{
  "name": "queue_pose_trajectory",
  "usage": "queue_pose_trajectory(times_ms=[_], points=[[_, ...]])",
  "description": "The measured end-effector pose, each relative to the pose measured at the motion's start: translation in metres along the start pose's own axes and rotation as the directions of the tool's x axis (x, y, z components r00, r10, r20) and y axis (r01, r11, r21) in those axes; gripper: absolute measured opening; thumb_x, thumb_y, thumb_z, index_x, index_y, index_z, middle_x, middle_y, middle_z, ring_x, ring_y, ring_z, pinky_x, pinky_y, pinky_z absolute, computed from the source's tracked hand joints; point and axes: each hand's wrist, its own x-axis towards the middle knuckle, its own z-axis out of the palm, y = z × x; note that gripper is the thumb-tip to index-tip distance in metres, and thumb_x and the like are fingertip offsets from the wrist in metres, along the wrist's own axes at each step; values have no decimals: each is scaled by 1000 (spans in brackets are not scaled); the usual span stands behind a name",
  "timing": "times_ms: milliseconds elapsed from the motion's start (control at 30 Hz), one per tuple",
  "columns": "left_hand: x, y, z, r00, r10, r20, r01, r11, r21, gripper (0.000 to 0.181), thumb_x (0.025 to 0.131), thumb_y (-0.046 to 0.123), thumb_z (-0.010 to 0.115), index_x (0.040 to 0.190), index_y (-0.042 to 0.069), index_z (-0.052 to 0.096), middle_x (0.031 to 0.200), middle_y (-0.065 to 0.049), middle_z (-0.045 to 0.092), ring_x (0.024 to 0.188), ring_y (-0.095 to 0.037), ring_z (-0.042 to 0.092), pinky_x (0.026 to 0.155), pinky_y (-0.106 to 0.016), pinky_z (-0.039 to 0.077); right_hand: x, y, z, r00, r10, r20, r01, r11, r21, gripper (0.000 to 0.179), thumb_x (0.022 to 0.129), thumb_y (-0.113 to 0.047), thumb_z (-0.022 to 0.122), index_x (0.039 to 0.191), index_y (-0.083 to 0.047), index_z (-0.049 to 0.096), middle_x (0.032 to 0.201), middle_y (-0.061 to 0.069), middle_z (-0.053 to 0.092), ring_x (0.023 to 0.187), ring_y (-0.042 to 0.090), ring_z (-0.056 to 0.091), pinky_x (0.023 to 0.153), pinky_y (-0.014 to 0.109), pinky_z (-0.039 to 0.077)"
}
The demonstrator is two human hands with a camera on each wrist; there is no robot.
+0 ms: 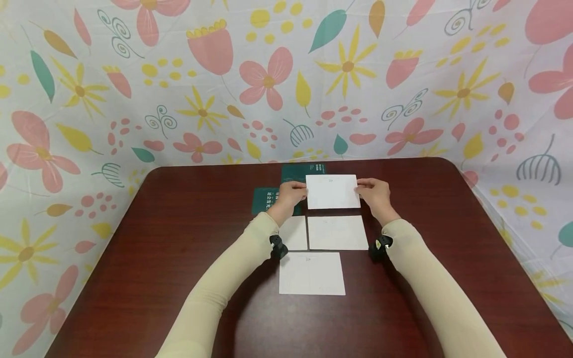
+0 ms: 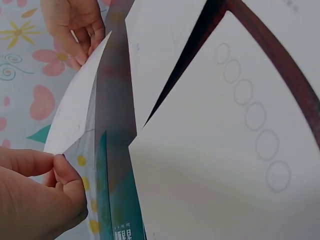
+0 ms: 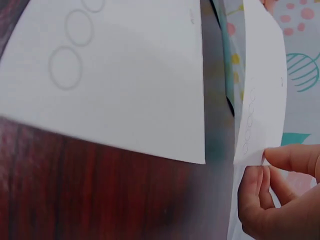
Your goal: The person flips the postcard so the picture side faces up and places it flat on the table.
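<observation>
A white card point(image 1: 333, 193) is held up between both hands near the back of the table. My left hand point(image 1: 288, 200) pinches its left edge between thumb and fingers, and my right hand point(image 1: 377, 198) pinches the right edge. In the right wrist view, the raised card point(image 3: 262, 90) shows a row of small printed circles and bends slightly. Below it on the table lie more white cards: one on the right point(image 1: 337, 232), one on the left point(image 1: 294, 232) partly behind my left arm, and a front card point(image 1: 312, 273). Circles also show on a flat card in the left wrist view.
Two dark green printed covers lie behind my left hand: a back one point(image 1: 297, 171) and a nearer one point(image 1: 263, 201), partly hidden. The dark red-brown table point(image 1: 188, 223) reaches a floral cloth point(image 1: 268, 124) hung behind and at the sides.
</observation>
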Motion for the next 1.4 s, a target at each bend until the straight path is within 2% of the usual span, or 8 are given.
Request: queue_pose_trajectory(times_ms=[200, 500, 800, 1033, 1133, 1267, 1333, 1400], points=[[3, 2, -5, 1000, -7, 8, 7, 999, -44, 22, 94, 7, 61, 113, -3, 65, 101, -11, 60, 85, -17, 58, 88, -31, 53, -1, -4, -4, 999, -37, 40, 34, 996, 78, 36, 91, -3, 60, 127, 3, 59, 108, 17, 60, 81, 8, 59, 83, 26, 54], [0, 6, -9, 1000, 4, 26, -3, 999, -36, 23, 95, 9, 61, 114, -2, 65, 92, -4, 57, 85, -19, 56, 95, -37, 49, 1, -5, -8, 997, -74, 30, 67, 980, 188, 37, 92, -4, 63, 126, 6, 55, 101, 9, 59, 78, 3, 58, 79, 21, 55], [0, 6, -15, 999, 31, 42, -26, 993, -113, 21, 93, 9, 64, 112, 0, 67, 89, -7, 64, 91, -26, 64, 95, -41, 50, 3, -7, -10, 993, -104, 54, 85, 956, 280, 33, 91, -4, 64, 122, 5, 55, 92, 2, 62, 80, 7, 65, 91, 40, 51], [2, 4, -15, 998, 40, 45, -35, 995, -98, 23, 93, 9, 64, 113, -2, 68, 104, -12, 66, 102, -28, 63, 96, -39, 49, 2, -5, -11, 991, -114, 65, 81, 923, 377, 31, 92, -2, 62, 122, 1, 55, 94, 3, 62, 85, 10, 66, 97, 44, 46], [3, 3, -15, 999, 23, 36, -19, 996, -92, 24, 94, 10, 62, 113, -3, 68, 106, -13, 67, 104, -29, 63, 96, -40, 49, 2, -3, -11, 992, -103, 77, 63, 910, 409, 26, 96, -5, 57, 122, -2, 55, 95, 4, 64, 89, 14, 67, 96, 39, 48], [3, 3, -16, 999, 23, 28, -21, 997, -77, 23, 95, 13, 63, 110, -3, 70, 100, -12, 69, 106, -33, 62, 96, -41, 49, 2, -2, -12, 990, -100, 95, 45, 886, 461, 19, 97, -10, 57, 116, -6, 57, 94, 2, 66, 85, 11, 68, 86, 28, 53], [2, 3, -17, 999, 35, 29, -33, 998, -50, 23, 94, 14, 64, 109, -2, 71, 101, -12, 68, 106, -33, 62, 95, -41, 50, 3, -2, -12, 989, -104, 104, 44, 887, 459, 20, 95, -9, 60, 115, -6, 57, 91, -2, 67, 82, 7, 67, 82, 24, 54], [1, 3, -18, 998, 49, 31, -49, 999, -9, 23, 93, 15, 65, 109, 0, 71, 107, -12, 67, 105, -31, 63, 96, -41, 49, 3, -2, -12, 989, -103, 105, 51, 907, 417, 26, 93, -10, 64, 118, -5, 58, 90, -4, 67, 82, 5, 65, 79, 20, 55]])
